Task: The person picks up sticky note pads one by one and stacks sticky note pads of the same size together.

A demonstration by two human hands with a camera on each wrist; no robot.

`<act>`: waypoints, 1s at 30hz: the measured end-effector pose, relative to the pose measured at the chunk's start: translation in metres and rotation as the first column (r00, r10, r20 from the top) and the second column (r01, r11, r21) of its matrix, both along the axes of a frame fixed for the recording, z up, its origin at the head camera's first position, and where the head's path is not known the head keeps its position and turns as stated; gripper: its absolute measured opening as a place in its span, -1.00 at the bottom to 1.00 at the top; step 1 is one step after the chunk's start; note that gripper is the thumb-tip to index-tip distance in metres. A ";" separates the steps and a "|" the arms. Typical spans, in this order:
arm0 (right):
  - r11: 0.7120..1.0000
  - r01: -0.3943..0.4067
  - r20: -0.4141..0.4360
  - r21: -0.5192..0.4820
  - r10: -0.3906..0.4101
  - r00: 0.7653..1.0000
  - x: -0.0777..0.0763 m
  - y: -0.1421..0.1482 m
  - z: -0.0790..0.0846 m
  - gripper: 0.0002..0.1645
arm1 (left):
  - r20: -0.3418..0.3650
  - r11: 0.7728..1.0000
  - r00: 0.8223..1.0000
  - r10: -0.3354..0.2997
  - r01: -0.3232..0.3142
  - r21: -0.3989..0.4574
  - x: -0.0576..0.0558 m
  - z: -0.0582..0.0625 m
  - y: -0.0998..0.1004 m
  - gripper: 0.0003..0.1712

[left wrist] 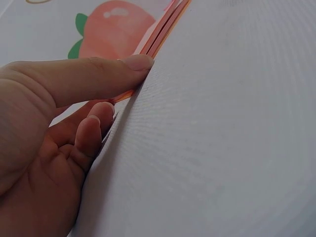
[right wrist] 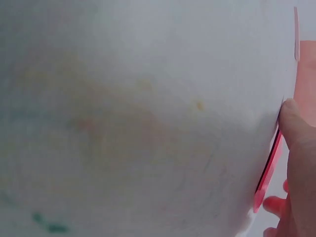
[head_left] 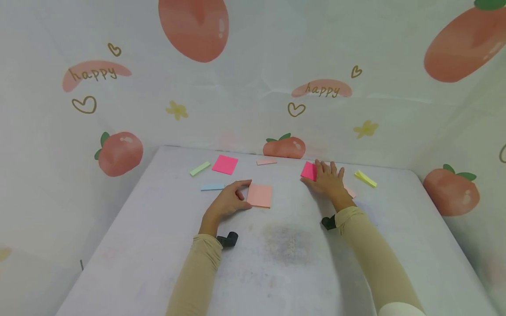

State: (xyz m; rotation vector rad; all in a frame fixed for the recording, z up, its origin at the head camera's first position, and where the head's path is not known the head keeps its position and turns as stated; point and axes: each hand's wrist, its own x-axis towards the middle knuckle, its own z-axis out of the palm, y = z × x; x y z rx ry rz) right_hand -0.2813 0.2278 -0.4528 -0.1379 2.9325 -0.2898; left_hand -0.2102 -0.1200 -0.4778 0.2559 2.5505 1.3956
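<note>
In the head view, my left hand (head_left: 227, 202) has thumb and index finger at opposite edges of a pale pink square sticky-note pad (head_left: 260, 196). The left wrist view shows the thumb (left wrist: 133, 63) pressing on the edge of that pad (left wrist: 160, 37). My right hand (head_left: 327, 179) spreads over a bright pink sticky-note pad (head_left: 309, 170) and hides part of it. Up close, the right thumb (right wrist: 290, 111) touches one end of the bright pink pad (right wrist: 269, 170), with fingertips near the other end. Both pads lie on the white table (head_left: 257, 272).
Left of the hands lie a bright pink square pad (head_left: 225, 164), a green strip (head_left: 200, 169) and a blue strip (head_left: 212, 187). A pale pink strip (head_left: 266, 162) lies at the back. Beyond the right hand are a yellow strip (head_left: 365, 179) and a half-hidden pink strip (head_left: 350, 192).
</note>
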 end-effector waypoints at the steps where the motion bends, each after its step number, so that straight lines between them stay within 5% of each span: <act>1: 1.000 0.001 0.005 -0.004 -0.001 1.000 0.000 0.000 0.001 0.19 | -0.001 1.000 1.000 0.000 0.000 0.000 0.000 0.000 0.000 -0.09; 30: 0.999 0.007 -0.030 -0.045 -0.009 1.000 -0.002 -0.013 0.004 -0.18 | 0.008 1.000 1.000 0.015 -0.015 -0.010 0.002 0.000 0.001 -0.11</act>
